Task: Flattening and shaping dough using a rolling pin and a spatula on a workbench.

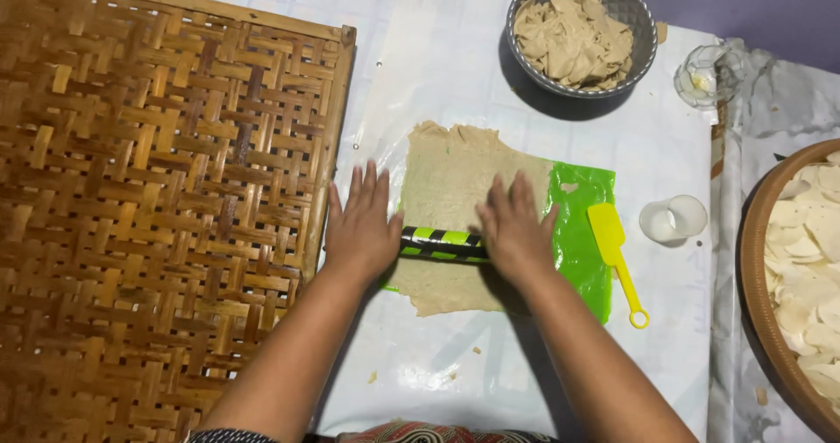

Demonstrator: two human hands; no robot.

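A thin sheet of beige dough lies on a green plastic sheet in the middle of the white-covered table. Across the dough lies a rolling pin with black and green stripes. My left hand presses flat on the pin's left end, fingers spread. Over the pin's right end my right hand rests the same way, palm down. Only the pin's middle shows between the two hands.
A large woven bamboo tray fills the left side. A grey bowl of dough scraps stands at the back. A yellow plastic scraper, a small round cup, a glass dish and a wooden bowl of white cut pieces are on the right.
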